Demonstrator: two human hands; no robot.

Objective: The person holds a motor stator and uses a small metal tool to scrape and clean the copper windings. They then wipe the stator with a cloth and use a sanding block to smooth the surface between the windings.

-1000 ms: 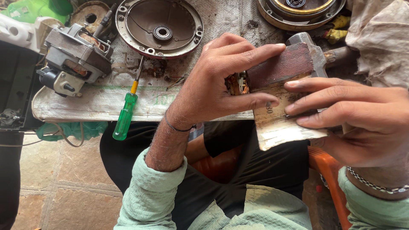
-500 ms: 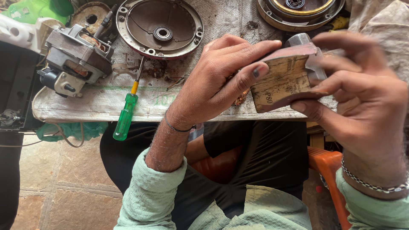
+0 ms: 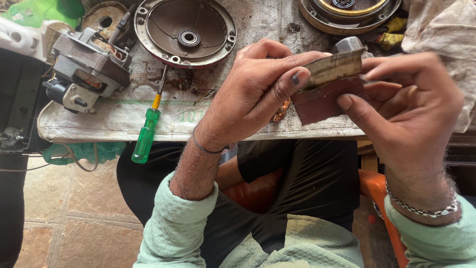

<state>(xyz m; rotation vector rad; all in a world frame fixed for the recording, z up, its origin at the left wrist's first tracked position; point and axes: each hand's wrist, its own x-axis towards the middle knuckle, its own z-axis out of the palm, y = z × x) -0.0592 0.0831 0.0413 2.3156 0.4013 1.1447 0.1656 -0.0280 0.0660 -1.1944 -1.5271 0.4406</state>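
1. Two hands are meeting over the near edge of the workbench (image 3: 99,124), and both of yours are closing on one folded piece of sandpaper (image 3: 325,94).
2. Your left hand (image 3: 253,94) is pinching the sandpaper's left end, fingers curling over the top fold and the thumb pressing from below; a small coppery part (image 3: 281,110) is peeking out just under this hand, though you cannot tell whether the hand is gripping it.
3. Your right hand (image 3: 411,109) is clamping the sandpaper's right end, thumb lying on the reddish face and fingers wrapping behind it.
4. The sandpaper is hanging between the two grips, its tan backing showing along the top and its reddish grit side facing you, clear of the bench surface.
5. Beyond the grip, a grey metal block (image 3: 349,44) is sitting just behind the sandpaper.
6. Off to the left of the grip, a green-handled screwdriver (image 3: 148,131) is lying over the bench edge, with a round metal cover (image 3: 186,32) past it and a small electric motor (image 3: 84,72) further left.
7. To the right of the grip, a crumpled cloth (image 3: 441,34) is resting near your right hand.
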